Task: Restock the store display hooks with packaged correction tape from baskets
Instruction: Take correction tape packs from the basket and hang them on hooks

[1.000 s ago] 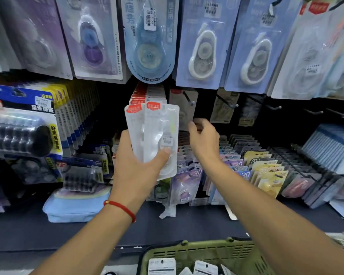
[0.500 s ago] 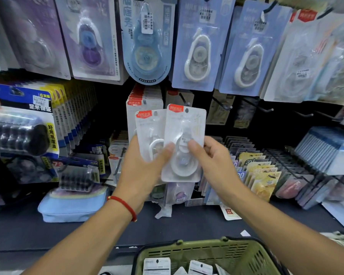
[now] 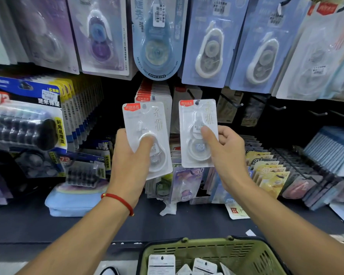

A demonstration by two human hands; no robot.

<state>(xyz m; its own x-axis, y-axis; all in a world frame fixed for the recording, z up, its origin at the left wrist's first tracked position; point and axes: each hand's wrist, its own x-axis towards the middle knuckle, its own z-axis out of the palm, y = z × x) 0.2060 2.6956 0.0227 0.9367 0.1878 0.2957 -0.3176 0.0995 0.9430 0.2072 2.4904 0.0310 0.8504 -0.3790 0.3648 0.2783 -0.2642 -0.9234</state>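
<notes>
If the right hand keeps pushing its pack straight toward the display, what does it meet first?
Probably the black display hook: the pack's hang hole sits right at the hook tip. The right hand pinches the pack; depth is uncertain.

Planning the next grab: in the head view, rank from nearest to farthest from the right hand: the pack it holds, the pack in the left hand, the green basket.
1. Pack in the right hand: white pack, pinched.
2. Left-hand pack: just left, apart.
3. Green basket: below, bottom edge.

left hand (image 3: pixel 130 155): raised, gripping | right hand (image 3: pixel 224 153): raised, pinching, thumb forward
</notes>
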